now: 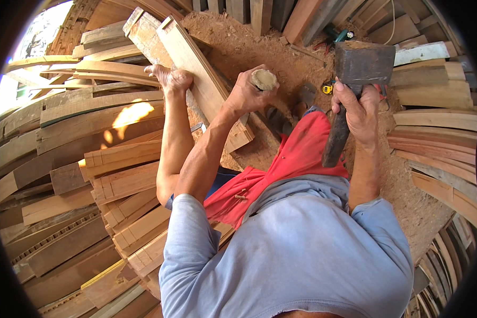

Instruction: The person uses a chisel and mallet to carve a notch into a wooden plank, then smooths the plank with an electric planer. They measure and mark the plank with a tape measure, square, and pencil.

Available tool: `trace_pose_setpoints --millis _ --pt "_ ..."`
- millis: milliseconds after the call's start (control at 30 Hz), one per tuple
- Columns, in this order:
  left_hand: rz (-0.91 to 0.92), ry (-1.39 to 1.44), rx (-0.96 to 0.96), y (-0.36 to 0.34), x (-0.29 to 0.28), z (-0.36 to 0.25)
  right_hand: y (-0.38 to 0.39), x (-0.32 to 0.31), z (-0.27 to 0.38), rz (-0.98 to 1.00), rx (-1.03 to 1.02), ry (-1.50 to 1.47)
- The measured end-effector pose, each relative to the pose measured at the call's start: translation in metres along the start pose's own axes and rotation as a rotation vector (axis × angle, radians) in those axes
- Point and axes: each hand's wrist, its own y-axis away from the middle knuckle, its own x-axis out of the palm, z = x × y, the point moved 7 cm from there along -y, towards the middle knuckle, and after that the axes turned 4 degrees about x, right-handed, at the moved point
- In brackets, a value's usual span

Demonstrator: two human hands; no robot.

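My left hand (246, 93) is closed around an upright tool with a round, battered pale top (263, 79); its lower end is hidden. To the right, my right hand (358, 114) grips a heavy dark mallet (364, 61) by its handle, head raised. A long pale board (196, 71) lies slanting just left of my left hand, alongside a second, rougher plank (140, 37). A bare limb (172, 127) reaches up beside my left forearm to these boards; I cannot tell whether it ends in a foot or another person's hand. A yellow tape measure (327, 88) lies beyond my right hand.
Stacked planks (63, 185) crowd the left side, and more boards (434, 138) line the right. Upright timber offcuts (259, 16) stand at the back. Sawdust covers the floor (228, 50). A teal tool (344, 35) and red-handled tools (382, 98) lie near the mallet.
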Motion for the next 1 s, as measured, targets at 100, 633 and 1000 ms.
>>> trace_pose_setpoints --millis 100,633,1000 --pt "-0.029 -0.009 0.0 0.001 -0.005 0.001 0.0 0.0 0.0 0.009 0.001 -0.011" --pt "0.075 -0.008 0.003 0.004 0.013 0.005 -0.007 0.024 -0.035 0.051 -0.002 0.367" --pt "0.12 -0.194 -0.071 -0.014 0.05 0.031 -0.024 0.014 -0.087 -0.089 -0.065 0.517"
